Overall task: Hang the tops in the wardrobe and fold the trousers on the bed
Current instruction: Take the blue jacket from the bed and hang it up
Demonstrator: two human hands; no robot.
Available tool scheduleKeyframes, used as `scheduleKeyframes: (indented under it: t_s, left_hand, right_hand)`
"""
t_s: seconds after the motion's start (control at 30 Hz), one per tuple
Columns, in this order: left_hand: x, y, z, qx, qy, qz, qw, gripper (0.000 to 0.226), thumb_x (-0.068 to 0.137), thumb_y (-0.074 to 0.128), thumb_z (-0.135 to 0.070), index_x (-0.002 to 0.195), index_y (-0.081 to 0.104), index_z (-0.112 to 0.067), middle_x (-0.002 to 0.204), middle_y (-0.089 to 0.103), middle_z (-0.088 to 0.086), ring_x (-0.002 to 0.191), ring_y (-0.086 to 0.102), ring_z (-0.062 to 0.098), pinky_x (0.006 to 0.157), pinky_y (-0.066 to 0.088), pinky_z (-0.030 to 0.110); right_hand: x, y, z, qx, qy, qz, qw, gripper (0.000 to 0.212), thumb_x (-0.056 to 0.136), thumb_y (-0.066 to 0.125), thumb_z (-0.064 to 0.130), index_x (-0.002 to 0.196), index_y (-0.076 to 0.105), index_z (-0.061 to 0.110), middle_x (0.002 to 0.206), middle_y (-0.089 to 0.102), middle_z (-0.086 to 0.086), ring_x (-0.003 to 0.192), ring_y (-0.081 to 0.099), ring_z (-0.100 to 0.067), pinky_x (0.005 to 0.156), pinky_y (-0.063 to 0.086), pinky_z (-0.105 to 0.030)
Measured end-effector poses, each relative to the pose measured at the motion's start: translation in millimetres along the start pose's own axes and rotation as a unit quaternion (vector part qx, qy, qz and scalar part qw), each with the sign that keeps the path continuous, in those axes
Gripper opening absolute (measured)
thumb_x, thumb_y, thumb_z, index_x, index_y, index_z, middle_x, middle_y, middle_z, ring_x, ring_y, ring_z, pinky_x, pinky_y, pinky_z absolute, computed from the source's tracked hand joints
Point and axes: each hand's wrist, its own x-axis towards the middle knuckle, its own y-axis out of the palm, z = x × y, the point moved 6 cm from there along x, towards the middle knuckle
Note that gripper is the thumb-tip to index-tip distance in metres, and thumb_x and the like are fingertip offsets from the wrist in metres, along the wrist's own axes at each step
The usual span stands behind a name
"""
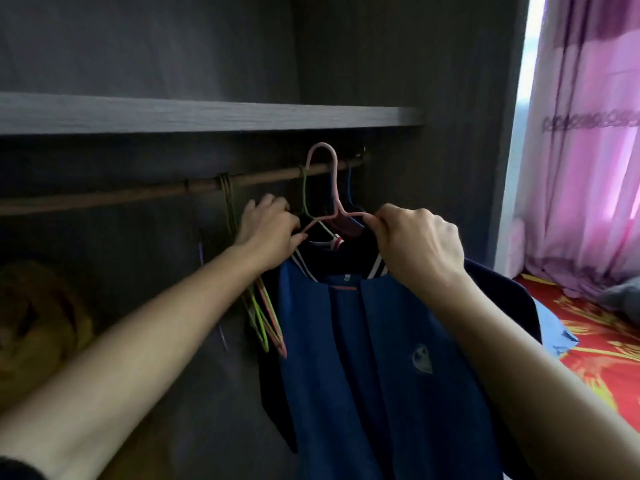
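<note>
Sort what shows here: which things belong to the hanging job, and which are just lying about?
In the job: blue top; pink hanger, held at its two ends by the left hand and right hand; wardrobe rail.
Lying about: spare hangers on the rail; yellow bundle low in the wardrobe; pink curtain; red bedspread.

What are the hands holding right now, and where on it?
Both grip the thin pink hanger carrying the blue striped-collar top: left hand on its left shoulder arm, right hand on its right.
</note>
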Motion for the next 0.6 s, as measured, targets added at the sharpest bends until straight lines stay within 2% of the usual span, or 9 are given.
scheduleKeyframes:
  t_s: [0.07, 0.1, 0.17, 0.2, 0.27, 0.37, 0.47, 0.6]
  left_hand:
    - [11, 1, 26, 0.052, -0.02, -0.033, 0.998, 0.061, 0.091, 0.055, -0.053, 0.142, 0.048, -0.02, 0.152, 0.034, 0.015, 0.142, 0.025, 0.033, 0.115, 0.02, 0.052]
    - [16, 2, 40, 0.061, -0.038, -0.044, 0.996, 0.074, 0.089, 0.057, -0.054, 0.148, 0.037, -0.016, 0.157, 0.024, 0.019, 0.147, 0.015, 0.035, 0.118, 0.01, 0.056]
    - [24, 7, 68, 0.067, -0.083, -0.042, 0.993, 0.09, 0.085, 0.058, -0.056, 0.153, 0.023, -0.009, 0.16, 0.013, 0.021, 0.149, 0.005, 0.036, 0.117, -0.005, 0.06]
    - [27, 11, 81, 0.06, -0.103, -0.037, 0.992, 0.093, 0.084, 0.059, -0.057, 0.153, 0.022, -0.009, 0.16, 0.015, 0.02, 0.149, 0.007, 0.035, 0.116, -0.007, 0.061]
    - [32, 16, 97, 0.031, -0.11, -0.047, 0.992, 0.09, 0.081, 0.062, -0.056, 0.15, 0.029, -0.009, 0.154, 0.032, 0.016, 0.143, 0.023, 0.034, 0.118, 0.004, 0.06]
    - [32, 20, 103, 0.018, -0.085, -0.082, 0.993, 0.082, 0.075, 0.066, -0.053, 0.141, 0.041, -0.011, 0.136, 0.049, 0.012, 0.124, 0.042, 0.033, 0.108, 0.026, 0.05]
    - [34, 22, 103, 0.019, -0.078, -0.102, 0.992, 0.078, 0.074, 0.065, -0.05, 0.137, 0.045, -0.01, 0.13, 0.052, 0.013, 0.116, 0.045, 0.034, 0.098, 0.026, 0.047]
    - [35, 26, 105, 0.028, -0.066, -0.108, 0.992, 0.075, 0.076, 0.062, -0.051, 0.137, 0.045, -0.01, 0.13, 0.051, 0.012, 0.116, 0.044, 0.035, 0.099, 0.025, 0.046]
  right_hand:
    - [19, 16, 24, 0.002, 0.005, 0.013, 1.0, 0.047, 0.103, 0.031, 0.056, 0.096, 0.063, 0.022, 0.075, 0.061, -0.002, 0.068, 0.06, -0.031, 0.056, 0.033, -0.034]
    - [28, 23, 34, 0.004, 0.007, 0.019, 1.0, 0.047, 0.103, 0.032, 0.055, 0.097, 0.063, 0.021, 0.08, 0.064, -0.004, 0.069, 0.059, -0.031, 0.057, 0.034, -0.034]
    - [46, 38, 50, 0.01, 0.016, 0.025, 1.0, 0.044, 0.103, 0.034, 0.052, 0.096, 0.062, 0.019, 0.082, 0.064, -0.005, 0.064, 0.052, -0.028, 0.056, 0.032, -0.034]
    - [54, 45, 56, 0.015, 0.02, 0.023, 0.999, 0.042, 0.104, 0.035, 0.05, 0.096, 0.062, 0.018, 0.08, 0.062, -0.004, 0.062, 0.048, -0.026, 0.054, 0.031, -0.034]
    - [66, 60, 69, 0.023, 0.019, 0.015, 0.999, 0.039, 0.104, 0.037, 0.047, 0.096, 0.061, 0.018, 0.076, 0.056, -0.001, 0.062, 0.047, -0.025, 0.053, 0.029, -0.033]
    - [74, 91, 87, 0.035, 0.009, 0.039, 0.999, 0.03, 0.104, 0.043, 0.039, 0.097, 0.063, 0.016, 0.082, 0.063, -0.005, 0.073, 0.062, -0.03, 0.058, 0.038, -0.034]
    - [67, 131, 97, 0.037, 0.026, 0.093, 0.995, 0.03, 0.103, 0.045, 0.036, 0.101, 0.066, 0.015, 0.094, 0.069, -0.012, 0.088, 0.067, -0.036, 0.062, 0.037, -0.035]
    - [50, 153, 94, 0.047, 0.037, 0.082, 0.995, 0.037, 0.105, 0.038, 0.044, 0.104, 0.063, 0.017, 0.094, 0.07, -0.013, 0.087, 0.067, -0.038, 0.06, 0.034, -0.034]
